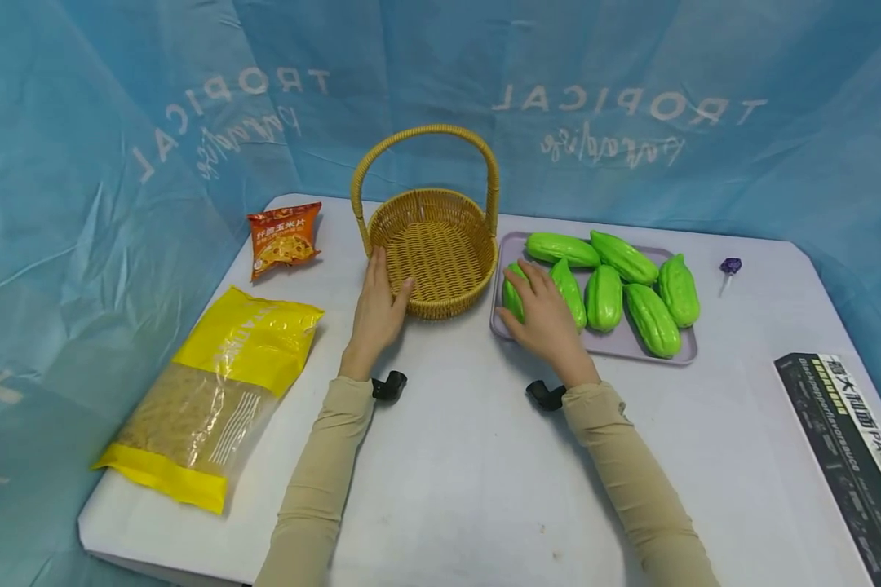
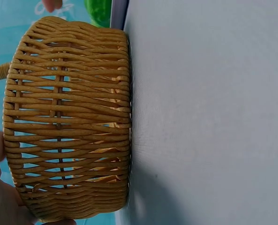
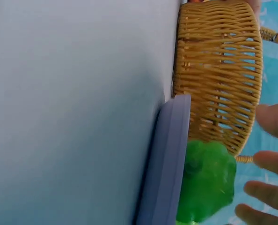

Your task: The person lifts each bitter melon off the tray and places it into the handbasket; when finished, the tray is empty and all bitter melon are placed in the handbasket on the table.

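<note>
A round woven wicker basket (image 1: pixel 433 310) with a tall arched handle stands at the back middle of the table. My left hand (image 1: pixel 378 306) lies along its left side, fingers straight and touching the rim, thumb apart at the front. In the left wrist view, part of that hand (image 2: pixel 8 197) shows at the rim of the basket (image 2: pixel 69 122). My right hand (image 1: pixel 546 322) is spread over the left end of a purple tray (image 1: pixel 631 352). Beneath it lies a glossy green ridged fruit (image 1: pixel 514 297); in the right wrist view, the fingers (image 3: pixel 270 192) extend past the fruit (image 3: pixel 207 183), holding nothing.
Several more green fruits (image 1: pixel 605 297) fill the tray. On the left lie an orange snack bag (image 1: pixel 286 239) and a large yellow pasta bag (image 1: pixel 220 383). At the right are a purple lollipop (image 1: pixel 731 266) and a black pasta box (image 1: pixel 837 432). Blue curtains (image 1: pixel 440 65) border the table.
</note>
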Action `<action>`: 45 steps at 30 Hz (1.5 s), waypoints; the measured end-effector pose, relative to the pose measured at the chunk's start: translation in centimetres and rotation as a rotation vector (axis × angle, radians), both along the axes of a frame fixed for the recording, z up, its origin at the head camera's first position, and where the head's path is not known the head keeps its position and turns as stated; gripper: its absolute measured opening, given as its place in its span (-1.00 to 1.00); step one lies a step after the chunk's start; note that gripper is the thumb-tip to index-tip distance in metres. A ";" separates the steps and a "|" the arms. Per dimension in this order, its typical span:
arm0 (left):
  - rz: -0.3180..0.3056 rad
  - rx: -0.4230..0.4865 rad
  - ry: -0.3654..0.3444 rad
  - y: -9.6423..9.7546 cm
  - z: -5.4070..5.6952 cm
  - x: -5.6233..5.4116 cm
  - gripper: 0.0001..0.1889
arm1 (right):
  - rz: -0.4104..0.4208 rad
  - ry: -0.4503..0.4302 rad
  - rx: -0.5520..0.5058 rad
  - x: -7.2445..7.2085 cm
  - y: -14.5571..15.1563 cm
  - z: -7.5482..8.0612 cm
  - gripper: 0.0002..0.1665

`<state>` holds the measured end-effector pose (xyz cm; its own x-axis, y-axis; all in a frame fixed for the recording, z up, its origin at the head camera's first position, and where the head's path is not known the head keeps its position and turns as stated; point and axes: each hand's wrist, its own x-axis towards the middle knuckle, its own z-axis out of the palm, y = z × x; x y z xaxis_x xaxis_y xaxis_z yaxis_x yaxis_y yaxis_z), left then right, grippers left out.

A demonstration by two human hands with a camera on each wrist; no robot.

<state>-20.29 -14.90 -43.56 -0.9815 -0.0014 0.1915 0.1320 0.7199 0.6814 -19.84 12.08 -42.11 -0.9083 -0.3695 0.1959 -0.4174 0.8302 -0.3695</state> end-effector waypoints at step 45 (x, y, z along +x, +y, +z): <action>0.017 0.004 0.006 0.2 0.0 0.0 -0.33 | -0.110 -0.015 -0.274 -0.8 -1.4 2.9 -0.28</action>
